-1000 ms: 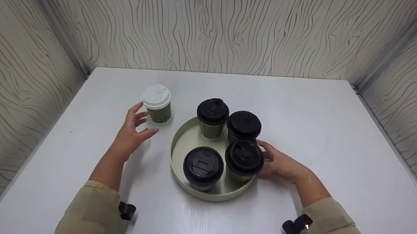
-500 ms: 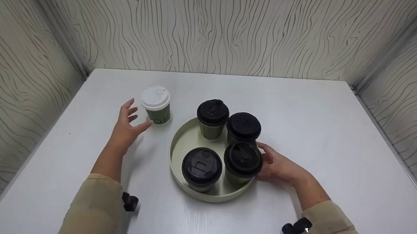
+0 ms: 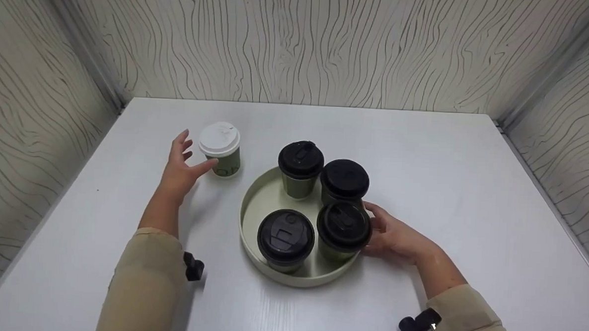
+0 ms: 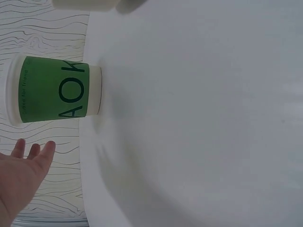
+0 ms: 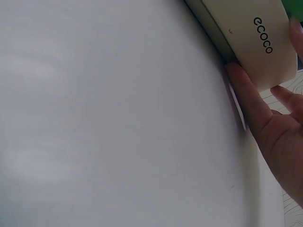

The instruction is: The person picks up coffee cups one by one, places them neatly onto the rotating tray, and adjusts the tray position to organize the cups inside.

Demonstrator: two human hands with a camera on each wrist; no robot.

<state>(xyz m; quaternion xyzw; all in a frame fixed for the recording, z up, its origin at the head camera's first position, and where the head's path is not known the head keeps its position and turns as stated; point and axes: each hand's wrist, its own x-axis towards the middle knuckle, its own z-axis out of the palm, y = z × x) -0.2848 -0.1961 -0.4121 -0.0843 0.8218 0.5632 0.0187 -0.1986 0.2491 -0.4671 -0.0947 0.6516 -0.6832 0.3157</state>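
A green paper cup with a white lid (image 3: 219, 139) stands upright at the back left of the table. Beside it my left hand (image 3: 180, 176) has its fingers spread; the thumb overlaps the cup in the head view. The left wrist view shows a gap between those fingers (image 4: 43, 156) and the green cup (image 4: 54, 90). My right hand (image 3: 396, 237) holds the side of a round pale tray (image 3: 258, 198), fingers and thumb (image 5: 244, 82) against its wall (image 5: 251, 42). Several black-lidded cups (image 3: 286, 237) stand upright in the tray; one (image 3: 344, 225) is closest to that hand.
The white table (image 3: 449, 157) ends at a wood-grain patterned back wall (image 3: 299, 46), with similar walls at both sides. Small black devices (image 3: 419, 324) are strapped at both sleeves. The tray sits to the right of the white-lidded cup.
My left hand first draws a little leftward from the white-lidded cup, then shifts slightly farther back beside it. My right hand, the tray and the cups stay in place.
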